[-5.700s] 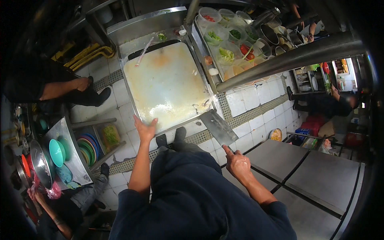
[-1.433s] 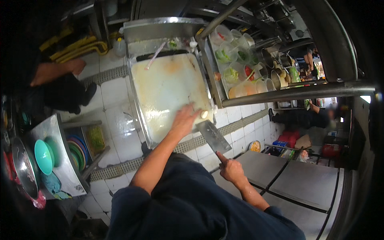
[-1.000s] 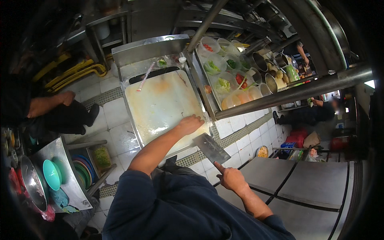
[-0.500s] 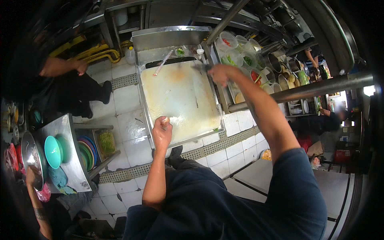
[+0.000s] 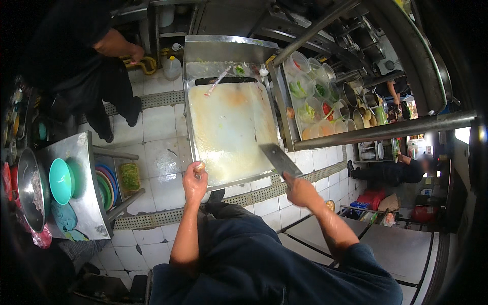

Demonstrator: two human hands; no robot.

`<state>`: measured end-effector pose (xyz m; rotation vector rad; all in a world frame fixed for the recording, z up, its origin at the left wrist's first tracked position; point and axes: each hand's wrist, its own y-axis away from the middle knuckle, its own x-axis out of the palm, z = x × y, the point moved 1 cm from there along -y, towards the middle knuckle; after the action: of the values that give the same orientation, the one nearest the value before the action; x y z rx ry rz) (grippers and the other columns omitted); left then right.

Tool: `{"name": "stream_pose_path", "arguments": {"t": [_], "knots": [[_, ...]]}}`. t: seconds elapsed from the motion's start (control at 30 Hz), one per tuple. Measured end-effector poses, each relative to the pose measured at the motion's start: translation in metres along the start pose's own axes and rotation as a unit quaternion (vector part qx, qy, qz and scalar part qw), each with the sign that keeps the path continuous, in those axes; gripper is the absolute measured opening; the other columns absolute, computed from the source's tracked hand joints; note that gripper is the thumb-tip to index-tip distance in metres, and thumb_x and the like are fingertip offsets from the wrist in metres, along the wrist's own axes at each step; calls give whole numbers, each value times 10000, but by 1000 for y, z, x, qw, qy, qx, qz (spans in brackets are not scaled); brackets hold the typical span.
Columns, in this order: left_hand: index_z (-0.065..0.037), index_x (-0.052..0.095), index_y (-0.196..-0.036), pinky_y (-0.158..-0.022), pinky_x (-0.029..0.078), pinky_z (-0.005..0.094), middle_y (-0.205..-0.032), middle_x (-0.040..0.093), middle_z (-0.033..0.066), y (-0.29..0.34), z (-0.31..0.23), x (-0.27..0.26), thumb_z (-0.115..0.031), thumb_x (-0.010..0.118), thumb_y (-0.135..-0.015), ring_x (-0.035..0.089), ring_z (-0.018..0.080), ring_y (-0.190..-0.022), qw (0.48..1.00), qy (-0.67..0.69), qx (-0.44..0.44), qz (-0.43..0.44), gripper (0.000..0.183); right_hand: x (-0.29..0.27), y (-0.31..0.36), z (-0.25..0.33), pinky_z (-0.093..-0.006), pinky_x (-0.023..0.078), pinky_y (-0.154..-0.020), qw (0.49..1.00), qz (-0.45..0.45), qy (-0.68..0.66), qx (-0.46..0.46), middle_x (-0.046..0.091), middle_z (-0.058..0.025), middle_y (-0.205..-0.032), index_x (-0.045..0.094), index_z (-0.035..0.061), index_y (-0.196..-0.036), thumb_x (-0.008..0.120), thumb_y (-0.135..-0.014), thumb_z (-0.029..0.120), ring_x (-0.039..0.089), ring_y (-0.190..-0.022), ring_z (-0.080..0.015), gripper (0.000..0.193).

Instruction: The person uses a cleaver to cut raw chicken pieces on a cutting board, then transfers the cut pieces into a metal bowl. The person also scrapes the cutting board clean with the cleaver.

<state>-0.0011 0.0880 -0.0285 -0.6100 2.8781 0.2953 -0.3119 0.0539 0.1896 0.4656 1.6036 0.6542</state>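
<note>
My right hand (image 5: 302,189) is closed round the handle of a cleaver (image 5: 281,160). Its broad grey blade points up and left, over the near right corner of a large white cutting board (image 5: 236,119). The board looks wet and carries an orange-brown stain near its far side. At the near left corner, my left hand (image 5: 195,184) is closed on a small, rounded, pale-brown thing (image 5: 200,166), too small to name. A printed strip (image 5: 218,81) lies across the board's far left edge.
Clear tubs of cut vegetables (image 5: 305,109) stand on a shelf to the right, behind a metal rail (image 5: 386,130). Left is a steel table (image 5: 84,152) with a turquoise bowl (image 5: 61,181) and a wok (image 5: 31,189). One person (image 5: 96,66) stands far left; others are at right.
My right hand has come back from the board's far right side to its near right corner, bringing the cleaver. My left hand has shifted slightly left and nearer.
</note>
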Motion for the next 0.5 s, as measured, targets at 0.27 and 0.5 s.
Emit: {"name": "stream_pose_path", "arguments": {"t": [0.27,0.5], "knots": [[0,655,-1152,-634,501,289,-878,701,99,9,-25,-4,-58,688,-844,613,143,-697,1000,3,-21,17,315,-143,-249,-14,-487,569,-802,904,82,326,-264,696,-287,-1043,617,-62,-1251,596,-787,174,710,-897,-390,521],[-16,659,-1144,-603,493,272,-852,706,83,12,1,-27,-12,689,-832,633,128,-689,998,45,-25,-41,314,-125,-149,18,-475,538,-921,985,-121,59,-107,683,-316,-1085,527,28,-1430,596,-747,129,693,-1000,-418,694]]}}
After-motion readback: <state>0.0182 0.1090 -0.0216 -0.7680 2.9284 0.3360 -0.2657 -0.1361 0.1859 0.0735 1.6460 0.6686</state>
